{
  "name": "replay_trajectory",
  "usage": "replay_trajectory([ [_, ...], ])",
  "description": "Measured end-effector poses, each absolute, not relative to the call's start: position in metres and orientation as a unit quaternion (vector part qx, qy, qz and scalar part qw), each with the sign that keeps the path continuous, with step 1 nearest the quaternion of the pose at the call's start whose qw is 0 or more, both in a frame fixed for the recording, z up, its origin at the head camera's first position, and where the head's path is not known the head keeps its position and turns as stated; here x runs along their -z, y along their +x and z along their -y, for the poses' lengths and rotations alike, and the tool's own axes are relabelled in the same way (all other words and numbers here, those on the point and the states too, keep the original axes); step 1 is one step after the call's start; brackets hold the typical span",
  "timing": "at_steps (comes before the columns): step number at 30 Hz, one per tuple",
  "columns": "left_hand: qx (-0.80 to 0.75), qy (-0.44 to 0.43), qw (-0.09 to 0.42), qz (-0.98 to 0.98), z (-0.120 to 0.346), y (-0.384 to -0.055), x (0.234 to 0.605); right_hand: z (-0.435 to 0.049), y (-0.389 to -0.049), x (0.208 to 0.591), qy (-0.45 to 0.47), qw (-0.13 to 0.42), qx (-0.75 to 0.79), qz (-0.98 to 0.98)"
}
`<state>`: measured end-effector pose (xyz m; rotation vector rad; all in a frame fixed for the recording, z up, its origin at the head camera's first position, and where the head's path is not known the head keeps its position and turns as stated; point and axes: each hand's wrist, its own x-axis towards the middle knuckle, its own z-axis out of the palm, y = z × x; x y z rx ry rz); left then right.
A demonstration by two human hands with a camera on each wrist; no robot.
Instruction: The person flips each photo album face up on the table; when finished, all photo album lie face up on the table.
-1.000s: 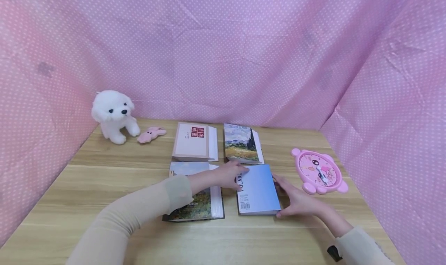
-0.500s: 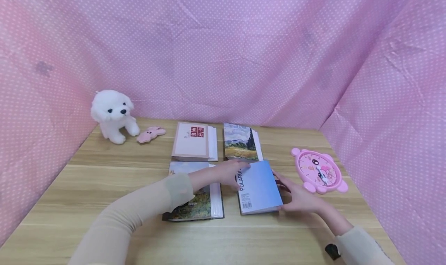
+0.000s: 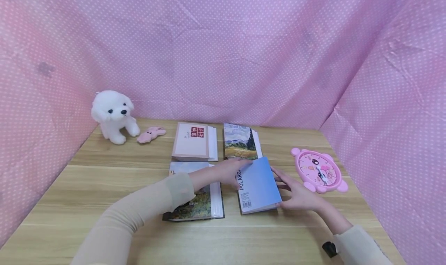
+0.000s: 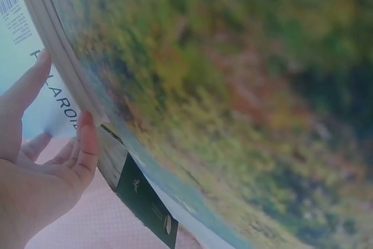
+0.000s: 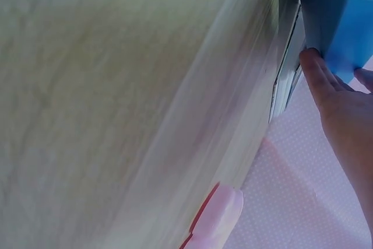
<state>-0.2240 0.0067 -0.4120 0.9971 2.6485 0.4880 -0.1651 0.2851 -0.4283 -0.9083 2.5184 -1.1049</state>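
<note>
A light-blue photo album (image 3: 259,187) marked POLAROID, with a barcode on its cover, is between my two hands at the middle right of the table, its right side raised. My left hand (image 3: 230,172) holds its left side, fingers at the far corner and thumb near the lettering. My right hand (image 3: 297,193) grips the right side, thumb at the near corner and fingers along the edge; in the right wrist view they meet the blue side (image 5: 349,39). Left of it lies a landscape-cover album (image 3: 200,207), partly hidden under my left forearm.
Behind lie a cream album (image 3: 191,143) with red characters and a painted-cover album (image 3: 240,141). A pink clock (image 3: 318,171) is at the right. A white plush dog (image 3: 113,116) and a small pink plush (image 3: 151,134) are at the back left. Pink curtains surround the table.
The blue album's right side has risen and its far edge has shifted slightly back, tilting the cover. Both hands have moved slightly with it. The other albums have stayed put.
</note>
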Motion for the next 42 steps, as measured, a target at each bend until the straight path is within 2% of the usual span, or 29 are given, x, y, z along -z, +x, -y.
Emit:
replay_trajectory([
  [19,-0.211,0.367,0.094,-0.901,-0.006,-0.234,0.41,-0.271,-0.166,0.42,-0.323,0.084,0.418,-0.845],
  [32,-0.294,0.387,0.074,-0.871,-0.001,-0.238,0.395,-0.259,-0.169,0.406,-0.36,0.059,0.469,-0.804],
  [42,-0.415,0.366,0.125,-0.824,0.001,-0.236,0.389,-0.253,-0.168,0.398,-0.364,0.015,0.4,-0.841],
])
